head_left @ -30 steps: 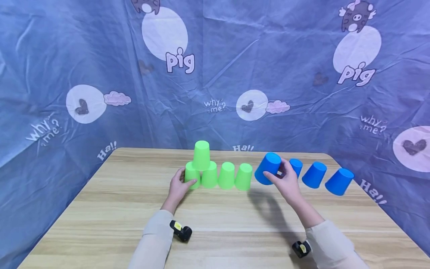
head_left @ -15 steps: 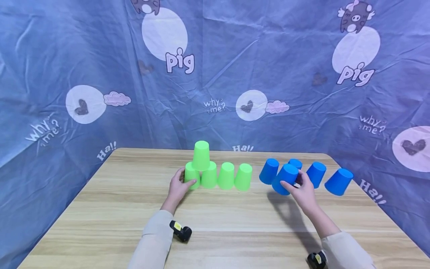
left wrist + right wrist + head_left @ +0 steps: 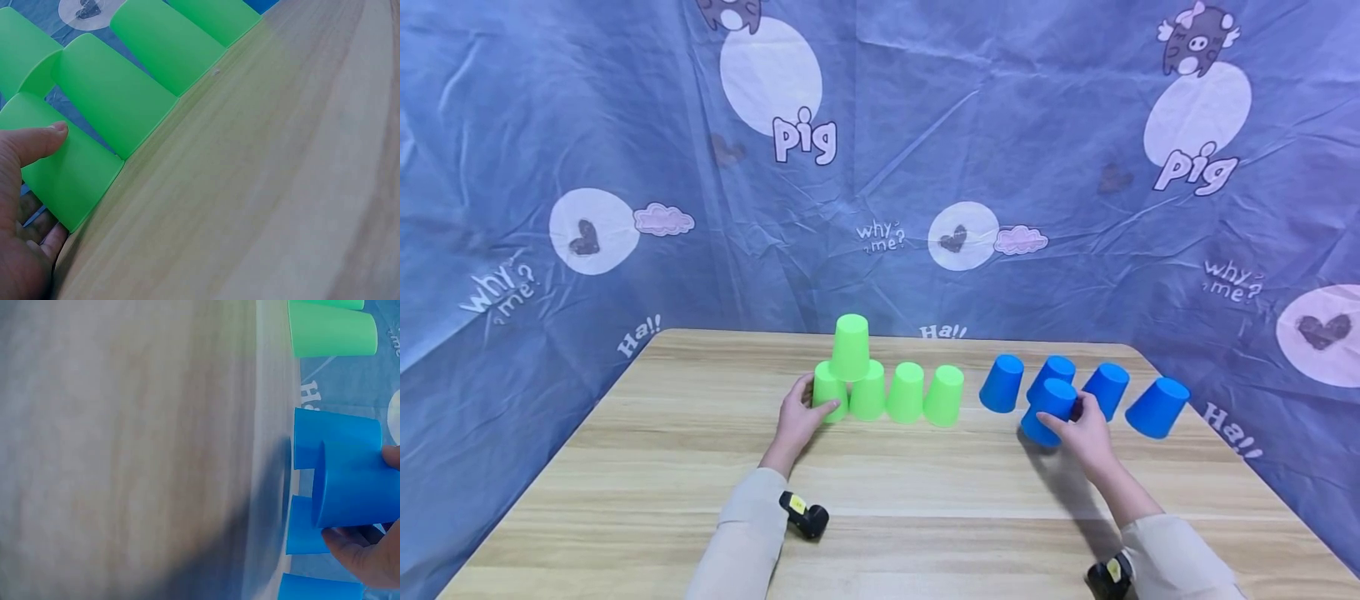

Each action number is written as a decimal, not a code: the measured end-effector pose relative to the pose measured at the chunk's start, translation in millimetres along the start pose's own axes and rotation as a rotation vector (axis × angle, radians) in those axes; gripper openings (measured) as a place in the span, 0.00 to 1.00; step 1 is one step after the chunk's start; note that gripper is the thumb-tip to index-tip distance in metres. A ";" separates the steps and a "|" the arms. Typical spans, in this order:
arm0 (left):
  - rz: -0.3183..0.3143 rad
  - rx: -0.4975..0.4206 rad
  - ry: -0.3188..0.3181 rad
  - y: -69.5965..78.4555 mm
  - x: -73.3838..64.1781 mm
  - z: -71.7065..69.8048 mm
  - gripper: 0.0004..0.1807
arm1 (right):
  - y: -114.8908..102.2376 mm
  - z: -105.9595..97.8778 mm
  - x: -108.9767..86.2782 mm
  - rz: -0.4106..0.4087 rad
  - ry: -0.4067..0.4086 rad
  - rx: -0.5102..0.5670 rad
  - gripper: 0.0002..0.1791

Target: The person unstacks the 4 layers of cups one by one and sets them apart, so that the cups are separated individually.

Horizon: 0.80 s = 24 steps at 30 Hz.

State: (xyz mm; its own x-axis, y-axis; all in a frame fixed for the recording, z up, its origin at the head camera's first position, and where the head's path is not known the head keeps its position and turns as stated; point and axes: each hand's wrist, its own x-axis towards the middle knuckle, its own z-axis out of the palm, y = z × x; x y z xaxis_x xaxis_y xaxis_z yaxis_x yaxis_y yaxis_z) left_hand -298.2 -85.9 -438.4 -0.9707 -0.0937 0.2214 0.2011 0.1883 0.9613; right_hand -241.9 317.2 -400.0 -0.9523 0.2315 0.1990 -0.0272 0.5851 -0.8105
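My left hand grips the leftmost upside-down green cup, its thumb across the front and fingers round the outer side. Another green cup sits on top, bridging that cup and the neighbouring green cup. In my right hand is an upside-down blue cup, pinched between thumb and fingers. It is low in front of the blue row, overlapping a blue cup behind it; its shadow falls on the table in the right wrist view.
Two more green cups continue the row rightward. Other upside-down blue cups stand at the right: one at the left end, one behind my right hand and one at the far right. Patterned blue cloth hangs behind the wooden table.
My right hand has carried the blue cup rightward and lower, toward me, from before the left-end blue cup to before the second one. The left hand stays on its green cup.
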 end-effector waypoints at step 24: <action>-0.001 0.006 0.004 -0.3 -0.9 -0.3 0.35 | -6.7 -3.1 -4.6 0.090 -0.102 0.006 0.49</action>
State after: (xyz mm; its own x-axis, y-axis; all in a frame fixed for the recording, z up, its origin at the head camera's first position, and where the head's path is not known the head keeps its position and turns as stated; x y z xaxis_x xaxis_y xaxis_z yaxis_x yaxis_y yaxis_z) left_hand -297.4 -86.2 -438.9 -0.9704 -0.0974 0.2211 0.1994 0.1941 0.9605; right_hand -236.4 314.6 -393.8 -0.9769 0.2023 0.0683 0.0583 0.5605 -0.8261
